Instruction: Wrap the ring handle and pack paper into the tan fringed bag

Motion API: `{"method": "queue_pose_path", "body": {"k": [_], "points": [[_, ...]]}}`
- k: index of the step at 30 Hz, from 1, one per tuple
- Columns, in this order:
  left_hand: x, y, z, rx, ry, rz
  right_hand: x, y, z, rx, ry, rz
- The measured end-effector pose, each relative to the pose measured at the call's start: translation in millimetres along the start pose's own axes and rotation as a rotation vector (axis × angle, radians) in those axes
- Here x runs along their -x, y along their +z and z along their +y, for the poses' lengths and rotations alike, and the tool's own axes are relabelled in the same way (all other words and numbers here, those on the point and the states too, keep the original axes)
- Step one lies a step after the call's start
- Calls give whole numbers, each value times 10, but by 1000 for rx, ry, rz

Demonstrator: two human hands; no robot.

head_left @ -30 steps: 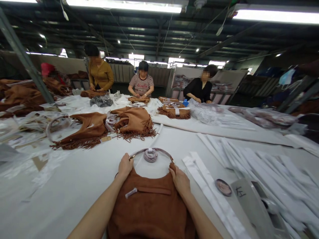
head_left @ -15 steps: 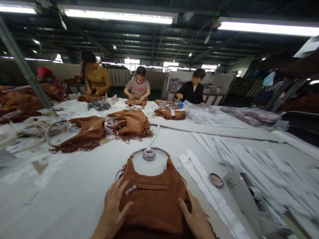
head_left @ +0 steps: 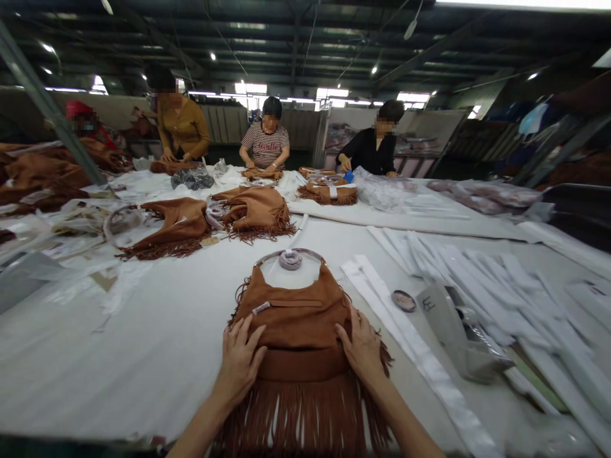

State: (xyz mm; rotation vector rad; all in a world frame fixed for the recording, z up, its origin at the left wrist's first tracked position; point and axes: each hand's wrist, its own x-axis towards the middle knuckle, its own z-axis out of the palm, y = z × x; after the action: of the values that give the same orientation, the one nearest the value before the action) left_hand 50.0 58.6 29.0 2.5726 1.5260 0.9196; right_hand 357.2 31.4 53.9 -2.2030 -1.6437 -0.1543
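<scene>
A brown fringed handbag [head_left: 300,331] lies flat on the white table in front of me, its wrapped handle [head_left: 312,253] pointing away and its long fringe [head_left: 310,413] hanging toward me. Inside the handle's loop sits a coiled, wrapped strap [head_left: 290,259]. My left hand [head_left: 241,353] rests on the bag's left side with fingers spread. On the right side my right hand [head_left: 360,343] lies likewise, fingers apart, pressing the bag's surface. A narrow leather strip with a small wrapped zipper pull [head_left: 261,308] runs across the upper front, beyond my fingers.
White strips [head_left: 415,337] lie to the right, beside a round dish [head_left: 403,300] and a grey box [head_left: 453,331]. More brown fringed bags [head_left: 258,213] lie ahead on the left. Clear plastic [head_left: 382,191] is heaped farther back. Several co-workers stand across the table; a metal post [head_left: 52,108] rises at left.
The view has tilted down, so the bag's lower edge and fringe now show. My hands still rest on its sides, the left one now lower on the bag.
</scene>
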Motion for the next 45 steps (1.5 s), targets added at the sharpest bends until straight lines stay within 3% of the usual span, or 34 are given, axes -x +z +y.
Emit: {"method": "queue_pose_path", "body": {"k": [3,7,10,16,22,31,39,45], "points": [[328,-120,139,173,-60,76,473,-233,-83,-206,-160,93],[643,-122,410,314,-24,-33,1107,-318,-318,-478,-219,-153],[654,-68,583,317,51,-118,1299,-243,-500,-560,-132,-265],[462,3,713,306,-125,-114,1189,-90,-707,-466,123,-382],[428,63,726,296,-170,-141,1075,-49,-873,-256,167,-415],[377,139,796,130,-198,-238,1020,-64,-978,-14,112,-503],[287,112,879,2,-253,-397,1024,-62,-912,18,22,-520],[358,14,748,43,-183,-498,1056,-48,-788,147,-60,-498]]}}
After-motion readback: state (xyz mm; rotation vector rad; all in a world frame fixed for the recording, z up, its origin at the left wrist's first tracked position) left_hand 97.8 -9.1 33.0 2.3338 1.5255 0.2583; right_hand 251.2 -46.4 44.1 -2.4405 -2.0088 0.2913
